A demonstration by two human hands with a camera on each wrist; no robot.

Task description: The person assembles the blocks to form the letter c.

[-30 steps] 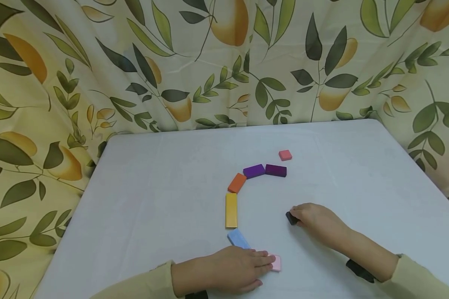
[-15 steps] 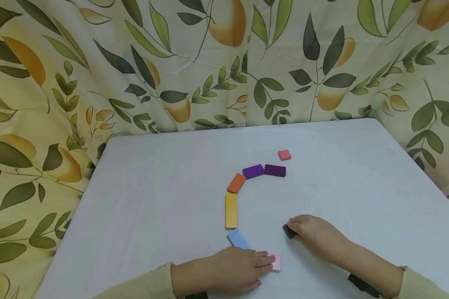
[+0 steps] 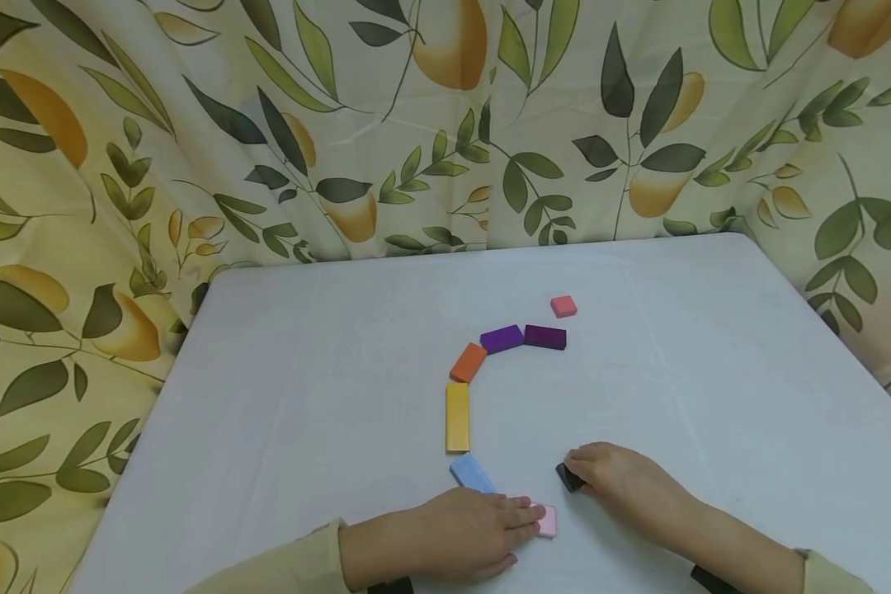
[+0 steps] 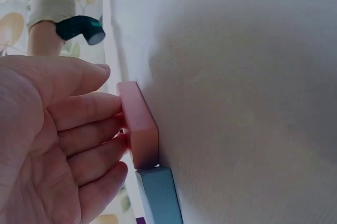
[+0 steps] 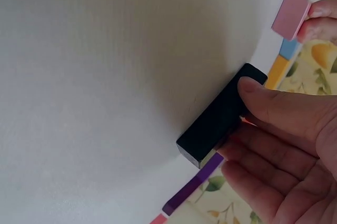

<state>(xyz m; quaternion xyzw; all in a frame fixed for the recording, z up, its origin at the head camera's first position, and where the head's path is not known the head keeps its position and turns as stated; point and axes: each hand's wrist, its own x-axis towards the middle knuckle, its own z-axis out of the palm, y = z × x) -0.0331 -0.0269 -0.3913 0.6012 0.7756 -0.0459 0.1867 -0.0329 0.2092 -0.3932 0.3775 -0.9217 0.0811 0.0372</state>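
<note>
My left hand (image 3: pixel 464 532) lies over a pink block (image 3: pixel 548 520) near the front of the table, its fairly straight fingertips touching the block's top. In the left wrist view the pink block's end meets a light blue block (image 4: pixel 162 195). To the right, my right hand (image 3: pixel 631 483) pinches a long black block (image 5: pixel 218 116) between thumb and fingers, close over the tabletop. Only the left end of this block shows in the head view; the right wrist view shows most of its length. A short gap separates it from the pink block.
From the blue block, a curved row runs away from me: yellow block (image 3: pixel 457 417), orange block (image 3: pixel 468 363), violet block (image 3: pixel 502 339) and dark purple block (image 3: pixel 545 337). A coral block (image 3: pixel 563 306) lies apart behind it. A leaf-patterned curtain (image 3: pixel 431 124) hangs beyond the white table (image 3: pixel 304 371).
My right hand has drawn the black block toward me and slightly left, nearer the pink block. The left hand and the curved row stay put.
</note>
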